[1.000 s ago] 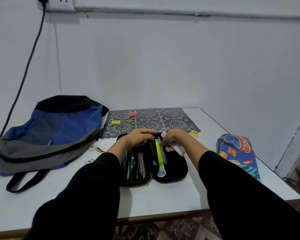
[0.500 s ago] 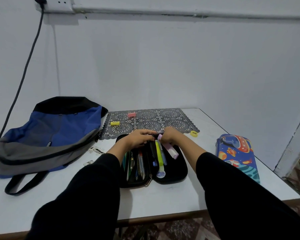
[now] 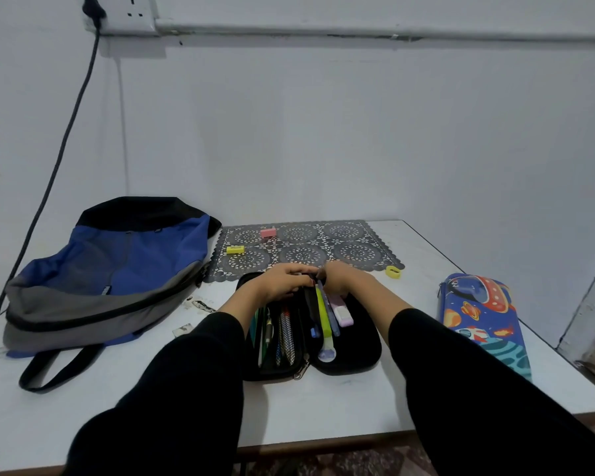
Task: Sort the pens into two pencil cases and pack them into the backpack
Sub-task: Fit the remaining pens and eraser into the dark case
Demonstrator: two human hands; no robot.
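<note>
Lilac highlighter (image 3: 340, 309) has left my right hand (image 3: 342, 280) and now lies in the open black pencil case (image 3: 354, 352), beside the pens (image 3: 323, 312). Right and left hand (image 3: 282, 281) curl at its far end; what they grip I cannot tell. The black case is soft zipped fabric. A glossy, hard-looking space-print case (image 3: 478, 314) lies shut by the desk's (image 3: 358, 400) right edge, and the backpack (image 3: 117, 269) is slack on the left.

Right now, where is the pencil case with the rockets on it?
In the head view, the rocket pencil case lies on the table's right side by its edge, right of the open black pencil case.
</note>
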